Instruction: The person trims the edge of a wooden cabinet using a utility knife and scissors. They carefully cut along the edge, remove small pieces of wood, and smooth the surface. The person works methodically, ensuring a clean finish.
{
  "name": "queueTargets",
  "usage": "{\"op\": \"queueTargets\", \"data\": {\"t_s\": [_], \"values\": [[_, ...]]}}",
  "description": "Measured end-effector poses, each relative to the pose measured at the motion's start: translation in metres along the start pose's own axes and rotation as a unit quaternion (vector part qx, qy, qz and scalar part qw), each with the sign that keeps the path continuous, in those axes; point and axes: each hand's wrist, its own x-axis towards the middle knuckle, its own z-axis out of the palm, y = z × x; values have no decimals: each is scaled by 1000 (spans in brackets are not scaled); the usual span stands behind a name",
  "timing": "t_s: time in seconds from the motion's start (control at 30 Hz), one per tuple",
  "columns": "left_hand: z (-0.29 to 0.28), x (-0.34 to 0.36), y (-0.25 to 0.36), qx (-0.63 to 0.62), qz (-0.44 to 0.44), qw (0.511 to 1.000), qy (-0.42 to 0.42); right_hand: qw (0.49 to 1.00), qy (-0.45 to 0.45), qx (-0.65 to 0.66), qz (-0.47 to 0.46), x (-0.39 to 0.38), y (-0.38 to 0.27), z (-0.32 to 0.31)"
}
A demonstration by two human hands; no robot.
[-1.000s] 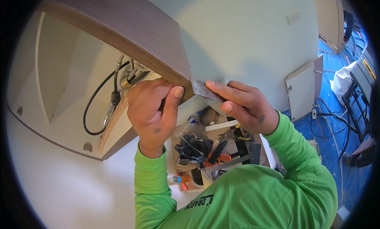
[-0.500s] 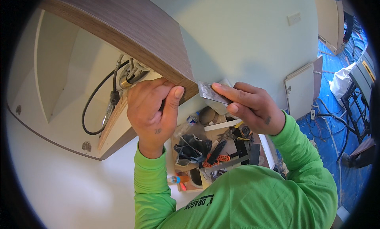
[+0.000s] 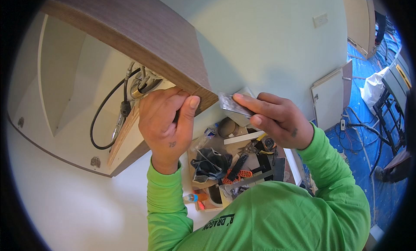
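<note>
Pinching a thin, smeared grey plate (image 3: 229, 104) — right hand (image 3: 277, 120); left hand (image 3: 165, 117) grips brown panel (image 3: 143, 45).

Bright — soft shadows, blackened corners

A thin grey plate (image 3: 233, 105), which I viewed remotely, was tilted just beside the end of a brown wood-grain panel (image 3: 138, 32).

The wood-grained board (image 3: 134, 27) is brown, the sleeves (image 3: 167, 194) green.
</note>
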Motion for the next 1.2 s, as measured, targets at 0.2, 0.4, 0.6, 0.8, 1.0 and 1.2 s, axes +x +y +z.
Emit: {"op": "queueTargets", "data": {"t_s": [0.2, 0.4, 0.6, 0.8, 1.0, 1.2], "values": [[-1, 1, 1, -7, 3, 1000, -15, 1000, -6, -11, 8, 4, -3, -3], [1, -2, -2, 4, 4, 1000, 0, 1000, 9, 0, 12, 4, -4, 3], [-1, 2, 1, -13, 2, 1000, -15, 999, 24, 13, 19, -3, 2, 5], [-1, -1, 1, 1, -2, 1000, -11, 997, 38, 65, 9, -19, 13, 13], [-1, 1, 3, -6, -4, 1000, -16, 994, 59, 88, 7, -23, 24, 32], [-1, 0, 1, 0, 3, 1000, -13, 992, 73, 103, 0, -22, 26, 52]]}}
